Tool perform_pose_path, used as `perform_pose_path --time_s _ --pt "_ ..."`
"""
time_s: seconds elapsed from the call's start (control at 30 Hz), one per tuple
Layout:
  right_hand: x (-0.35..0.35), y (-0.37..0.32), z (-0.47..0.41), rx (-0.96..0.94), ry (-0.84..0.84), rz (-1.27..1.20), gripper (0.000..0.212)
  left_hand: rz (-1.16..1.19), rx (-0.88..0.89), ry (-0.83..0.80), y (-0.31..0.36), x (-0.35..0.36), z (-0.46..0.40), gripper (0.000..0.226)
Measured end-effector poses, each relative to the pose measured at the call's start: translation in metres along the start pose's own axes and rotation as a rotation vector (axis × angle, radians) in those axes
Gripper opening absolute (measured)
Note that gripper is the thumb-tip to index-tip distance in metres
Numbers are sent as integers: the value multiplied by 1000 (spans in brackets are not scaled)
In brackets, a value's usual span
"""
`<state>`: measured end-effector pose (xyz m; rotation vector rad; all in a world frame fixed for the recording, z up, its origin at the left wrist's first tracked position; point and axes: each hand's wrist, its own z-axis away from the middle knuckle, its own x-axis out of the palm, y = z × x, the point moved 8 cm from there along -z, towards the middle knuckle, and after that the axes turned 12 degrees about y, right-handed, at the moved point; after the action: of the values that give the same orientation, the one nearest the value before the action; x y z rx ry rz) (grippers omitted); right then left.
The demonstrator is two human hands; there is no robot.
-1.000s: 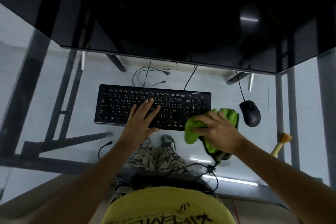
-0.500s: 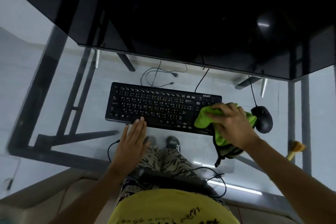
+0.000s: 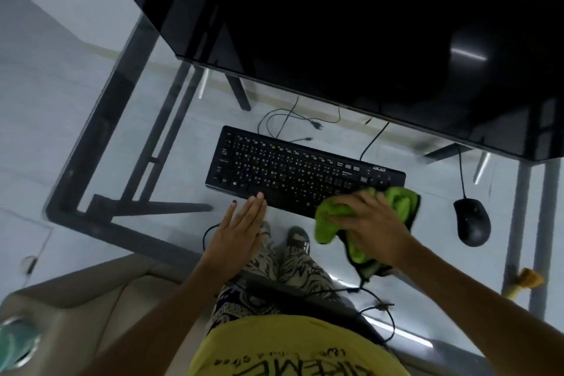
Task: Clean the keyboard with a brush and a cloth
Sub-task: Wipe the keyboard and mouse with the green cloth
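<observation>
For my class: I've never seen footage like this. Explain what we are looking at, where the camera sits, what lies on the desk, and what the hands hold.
There is no machine here: a person wears one camera on the head, looking down at their own arms. The surface is a glass desk, so the floor and the person's legs show through it. On it lie a black keyboard, a black mouse to its right, and a brush near the right edge. A dark monitor fills the top. The right hand grips a green cloth at the keyboard's right end. The left hand is flat with straight fingers, its fingertips at the keyboard's front edge, holding nothing.
</observation>
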<state>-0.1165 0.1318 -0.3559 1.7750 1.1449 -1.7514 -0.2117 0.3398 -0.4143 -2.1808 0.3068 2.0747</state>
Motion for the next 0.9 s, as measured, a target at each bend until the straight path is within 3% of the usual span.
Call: perform_pose_path --time_s 0.13,0.27,0.4,0.6,0.7,0.9 --pt "-14 24 10 116 76 2 57 30 -30 4 -5 -1 -1 60" --pt "14 -29 -53 58 149 1 52 49 -48 5 -11 4 5 61" --pt "29 -55 -85 18 111 -3 47 70 -70 -47 -6 11 10 61" --pt "-24 65 -1 439 252 43 48 105 -76 -68 -5 -1 0 62" --pt "-32 83 21 536 254 88 50 121 -82 -64 -3 -2 -1 64" --pt "-6 13 -68 426 254 22 46 135 -109 -50 -3 -1 -2 65"
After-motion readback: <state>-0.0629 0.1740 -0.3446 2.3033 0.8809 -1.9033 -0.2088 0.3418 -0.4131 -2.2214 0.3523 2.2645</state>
